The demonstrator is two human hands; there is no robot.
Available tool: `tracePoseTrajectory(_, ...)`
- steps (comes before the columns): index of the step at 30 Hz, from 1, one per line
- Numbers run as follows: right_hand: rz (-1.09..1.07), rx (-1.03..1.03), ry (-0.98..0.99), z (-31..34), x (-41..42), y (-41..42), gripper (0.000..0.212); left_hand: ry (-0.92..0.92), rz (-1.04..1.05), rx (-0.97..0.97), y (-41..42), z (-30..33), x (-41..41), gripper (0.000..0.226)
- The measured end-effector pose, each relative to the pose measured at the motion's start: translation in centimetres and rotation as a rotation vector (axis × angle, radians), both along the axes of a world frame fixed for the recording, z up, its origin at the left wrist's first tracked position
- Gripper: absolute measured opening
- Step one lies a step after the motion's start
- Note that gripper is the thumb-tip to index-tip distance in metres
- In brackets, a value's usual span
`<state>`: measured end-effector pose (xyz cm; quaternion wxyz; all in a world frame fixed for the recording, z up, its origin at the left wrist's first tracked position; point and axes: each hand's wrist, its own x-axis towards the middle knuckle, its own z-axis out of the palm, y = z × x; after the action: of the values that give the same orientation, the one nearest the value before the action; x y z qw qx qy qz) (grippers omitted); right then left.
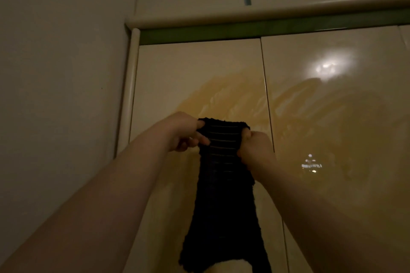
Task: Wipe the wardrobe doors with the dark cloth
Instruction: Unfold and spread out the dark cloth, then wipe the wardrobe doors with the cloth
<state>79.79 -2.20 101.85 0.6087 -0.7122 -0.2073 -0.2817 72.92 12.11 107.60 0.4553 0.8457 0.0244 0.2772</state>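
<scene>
left hand [185, 132] centre-left: grip pinches cloth's top left corner | dark cloth [221, 175] centre, hanging to lower edge, stretched between hands before the wardrobe doors [199, 77] | right hand [253, 145] centre-right: grip curled tight on right edge | advice: fold into flat pad, then press evenly over smeared streaks
</scene>
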Motion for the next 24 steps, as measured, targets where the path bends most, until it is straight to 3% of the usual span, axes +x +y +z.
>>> tracePoseTrajectory(4, 0.096, -0.202, 0.211, 2.8, -0.3, 0.8, 0.024, -0.125, -0.080, -0.211, 1.5, 0.5, 1.2, 0.025)
tracePoseTrajectory(6, 0.180, -0.225, 0.281, 4.3, -0.8, 1.1, 0.024, -0.199, -0.135, -0.267, 2.3, 0.5, 2.2, 0.030)
tracePoseTrajectory(10, 0.122, -0.257, 0.201, 6.6, -1.6, 2.2, 0.025, -0.403, -0.180, -0.327, 3.0, 0.3, 3.1, 0.026)
tracePoseTrajectory(14, 0.125, -0.221, 0.205, 8.6, -1.5, 3.3, 0.024, -0.624, -0.017, -0.114, 4.2, 1.0, 4.5, 0.027)
tracePoseTrajectory(21, 0.223, -0.012, 0.191, 9.6, 0.2, 5.1, 0.027, -0.807, 0.123, 0.072, 6.0, 1.4, 6.8, 0.031)
tracePoseTrajectory(22, 0.207, 0.006, 0.167, 9.5, 0.3, 5.7, 0.029, -0.830, 0.149, 0.085, 5.9, 1.6, 6.9, 0.032)
tracePoseTrajectory(24, -0.052, -0.120, -0.035, 9.4, 0.7, 6.3, 0.027, -0.871, 0.149, 0.080, 6.1, 2.0, 7.1, 0.034)
